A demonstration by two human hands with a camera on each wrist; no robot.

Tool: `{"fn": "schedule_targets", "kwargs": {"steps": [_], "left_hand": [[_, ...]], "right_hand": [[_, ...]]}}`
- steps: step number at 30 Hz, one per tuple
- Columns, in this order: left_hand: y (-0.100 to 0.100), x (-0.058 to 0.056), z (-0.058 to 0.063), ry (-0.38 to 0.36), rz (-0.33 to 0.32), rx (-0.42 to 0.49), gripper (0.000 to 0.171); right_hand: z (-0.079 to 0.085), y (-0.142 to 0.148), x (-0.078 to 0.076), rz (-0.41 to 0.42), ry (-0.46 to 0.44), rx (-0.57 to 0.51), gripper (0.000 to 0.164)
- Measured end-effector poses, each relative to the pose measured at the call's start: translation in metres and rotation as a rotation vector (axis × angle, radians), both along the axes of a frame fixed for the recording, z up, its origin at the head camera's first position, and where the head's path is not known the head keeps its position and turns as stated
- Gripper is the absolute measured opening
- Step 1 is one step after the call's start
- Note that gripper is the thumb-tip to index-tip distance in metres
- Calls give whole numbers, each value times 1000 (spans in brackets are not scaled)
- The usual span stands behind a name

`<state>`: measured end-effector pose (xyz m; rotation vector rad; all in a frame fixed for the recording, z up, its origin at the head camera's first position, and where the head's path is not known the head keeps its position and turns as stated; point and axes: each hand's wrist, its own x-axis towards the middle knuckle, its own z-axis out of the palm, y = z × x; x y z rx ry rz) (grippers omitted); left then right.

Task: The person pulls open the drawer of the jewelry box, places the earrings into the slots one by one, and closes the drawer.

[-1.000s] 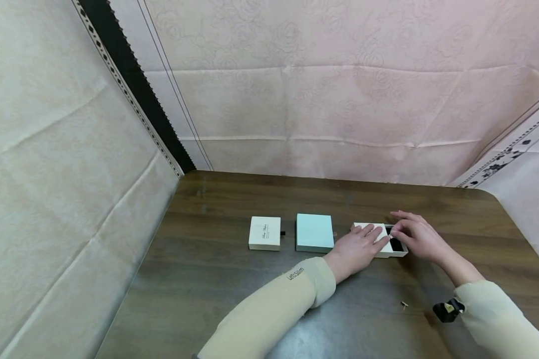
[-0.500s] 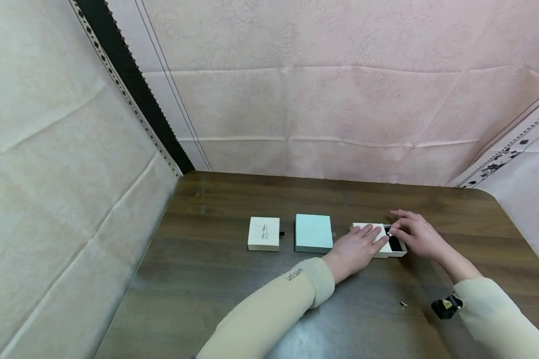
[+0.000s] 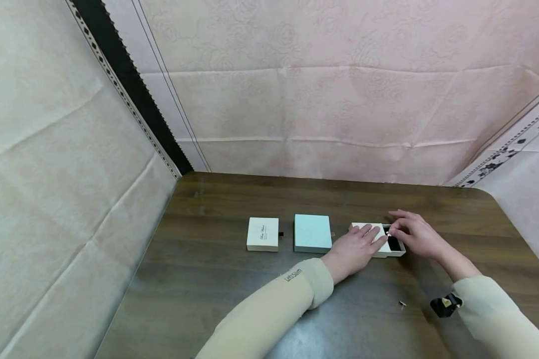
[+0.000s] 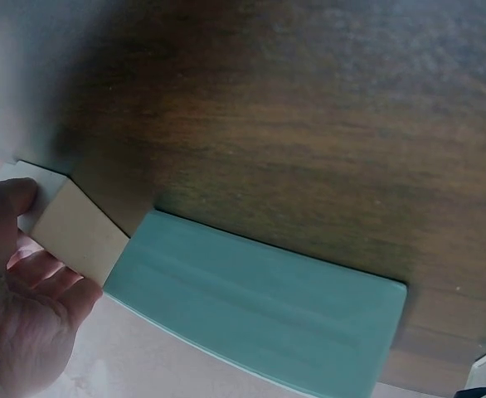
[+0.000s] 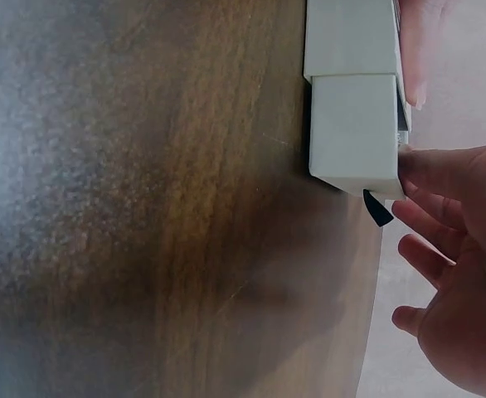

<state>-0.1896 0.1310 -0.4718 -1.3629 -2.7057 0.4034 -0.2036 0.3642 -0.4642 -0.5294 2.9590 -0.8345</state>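
Note:
A white drawer box (image 3: 367, 228) lies at the right, its dark-lined drawer (image 3: 396, 245) pulled partway out to the right. My left hand (image 3: 352, 252) rests on the sleeve with spread fingers. Over the drawer, my right hand (image 3: 419, 237) holds a small silvery thing (image 3: 389, 236) between thumb and index finger. Its exact kind is too small to tell. In the right wrist view, the drawer's front (image 5: 355, 124) shows a black pull tab (image 5: 377, 208), and the thumb and index finger reach in at its top edge.
Left of the hands lie a mint-green box (image 3: 312, 232) and a white box with printed lettering (image 3: 262, 233). One tiny metallic piece (image 3: 402, 304) lies on the wooden table (image 3: 215, 284) nearer the front. Patterned cloth (image 3: 323, 109) hangs behind the table.
The view has shifted slightly, moving everything a little left. Within the drawer, my right thumb and index finger have moved slightly; the left hand keeps its place on the sleeve.

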Motion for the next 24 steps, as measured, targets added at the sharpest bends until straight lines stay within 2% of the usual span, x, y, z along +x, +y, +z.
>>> {"fn": "schedule_targets", "kwargs": {"steps": [9, 24], "left_hand": [[0, -1, -1, 1, -4, -3, 52], [0, 0, -1, 8, -5, 1, 52]], "right_hand": [[1, 0, 0, 7, -19, -7, 15], [-5, -1, 2, 38, 75, -17, 16]]}}
